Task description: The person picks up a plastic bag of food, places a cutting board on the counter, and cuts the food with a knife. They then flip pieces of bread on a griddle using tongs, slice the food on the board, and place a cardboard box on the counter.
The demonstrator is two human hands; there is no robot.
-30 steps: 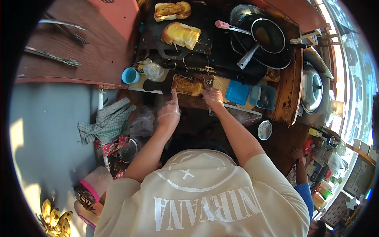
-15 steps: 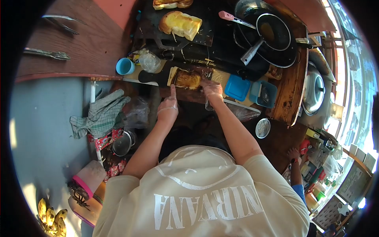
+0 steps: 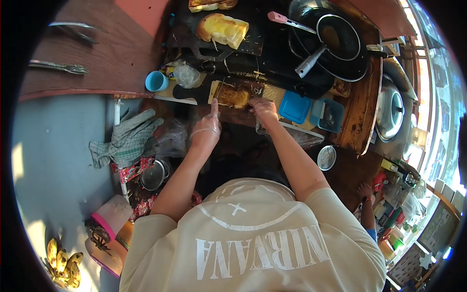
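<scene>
A browned slab of toast [image 3: 234, 97] lies on a dark board [image 3: 187, 94] at the counter's front edge. A narrow pale strip of bread [image 3: 214, 89] is at its left end, with a thin dark line between the two. My left hand [image 3: 206, 127], in a clear plastic glove, stretches its index finger to the bread's left end; the other fingers look curled. At the toast's right end my right hand [image 3: 264, 108], also gloved, is closed with its fingers bent. Whatever it grips is hidden by the hand.
Behind is a black griddle [image 3: 180, 41] with thick toast [image 3: 223, 30] on it. A frying pan [image 3: 335, 41] rests in a wok at right. A blue cup [image 3: 156, 81] stands left; a blue lid [image 3: 294, 106] and tub [image 3: 327, 117] sit right. Another person's hand [image 3: 365, 189] shows at far right.
The view has shifted slightly. My left index finger stays at the bread's left end, and my right hand stays near its right end. The dark line by the pale strip looks more slanted.
</scene>
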